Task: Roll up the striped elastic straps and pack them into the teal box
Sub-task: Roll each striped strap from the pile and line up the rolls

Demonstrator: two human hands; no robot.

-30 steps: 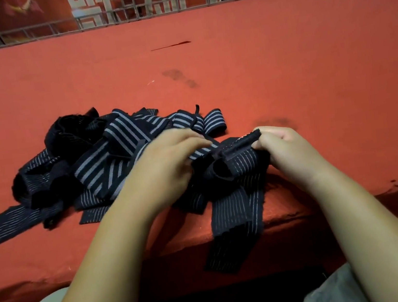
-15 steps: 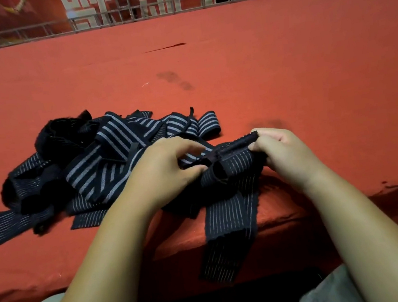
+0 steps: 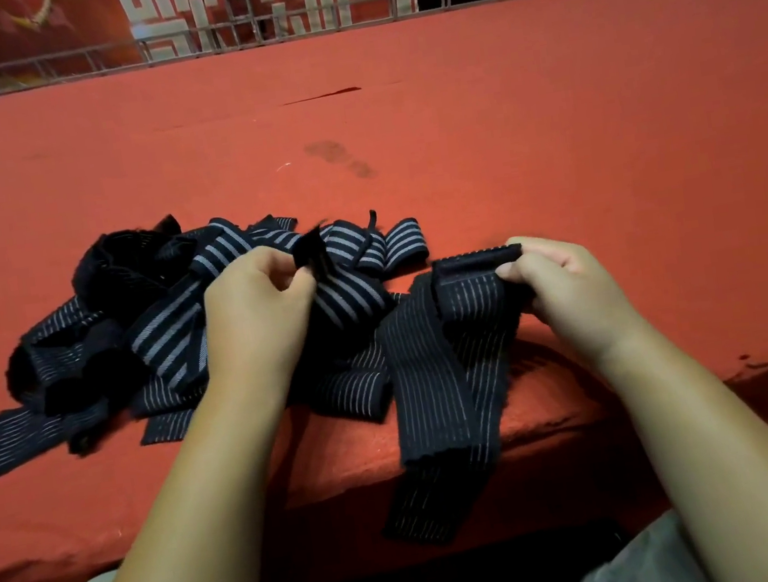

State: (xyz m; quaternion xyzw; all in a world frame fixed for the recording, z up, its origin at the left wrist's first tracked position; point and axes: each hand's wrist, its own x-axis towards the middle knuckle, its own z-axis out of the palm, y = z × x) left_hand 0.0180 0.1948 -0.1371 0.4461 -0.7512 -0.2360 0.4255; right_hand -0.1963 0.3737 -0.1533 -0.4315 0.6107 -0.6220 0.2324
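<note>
right grip [image 3: 561,282] pinches the black end of thin-striped strap [image 3: 438,381], whose tail hangs over the table [image 3: 545,123] near edge. left grip [image 3: 253,317] pinches a tab [image 3: 311,256] in the pile [image 3: 85,340] near-left. Risks: hanging tail slackens the roll, tangle drags neighbours off. teal box not in view.

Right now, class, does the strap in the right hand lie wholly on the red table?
No, the strap that the right hand grips hangs over the front edge of the red table.
</note>
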